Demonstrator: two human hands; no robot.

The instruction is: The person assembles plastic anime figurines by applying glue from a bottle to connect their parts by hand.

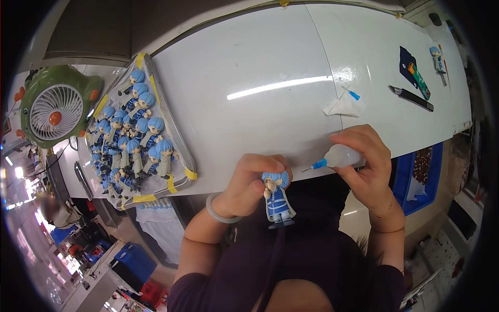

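Note:
My left hand [248, 182] is closed around the head of a small figurine [279, 200] with light-blue hair and a blue-and-white outfit. The figurine hangs upright over the table's near edge, its dark feet pointing toward me. In my right hand [366, 166] is a white squeeze bottle [343, 155] with a blue fitting and a thin needle tip. That needle points left toward the figurine, and a gap separates the two. Part of the bottle is hidden by my fingers.
A clear tray [179, 156] edged with yellow tape holds many similar figurines at the left. Beyond it stands a green fan [57, 112]. A folded white tissue [345, 106] with a blue needle tip, a craft knife [413, 98], a green lighter [420, 83] and another figurine [436, 58] lie at the right.

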